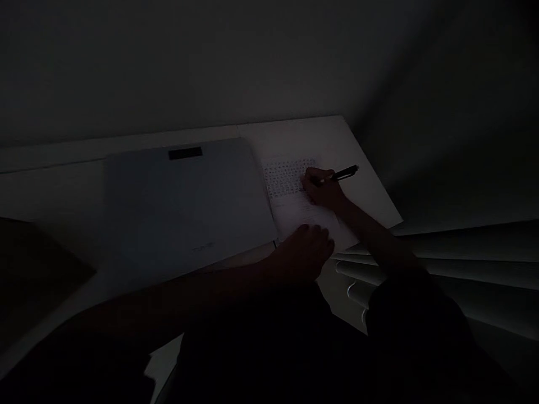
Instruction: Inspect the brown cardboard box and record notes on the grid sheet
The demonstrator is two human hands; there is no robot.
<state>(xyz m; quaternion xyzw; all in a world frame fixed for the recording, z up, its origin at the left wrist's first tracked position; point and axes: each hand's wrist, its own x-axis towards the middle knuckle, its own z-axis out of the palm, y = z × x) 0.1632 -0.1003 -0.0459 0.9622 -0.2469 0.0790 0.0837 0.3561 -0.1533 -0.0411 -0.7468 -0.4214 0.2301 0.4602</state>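
The scene is very dark. My right hand (323, 188) is closed around a dark pen (346, 173), its upper end pointing right and away from me. The hand rests on a white sheet of paper (290, 216) that bears rows of small dark marks in its upper part. Whether the pen's tip touches the paper is hidden by the fingers. My left hand (305, 249) lies curled into a fist at the paper's near edge, with nothing visible in it.
Left of the paper, a flat grey slab like a closed laptop (185, 205) covers much of the white desk (349, 137). A plain wall (168, 62) rises behind. Pale folds or slats (484, 247) run beyond the desk's right edge. A dark object (37, 275) stands at far left.
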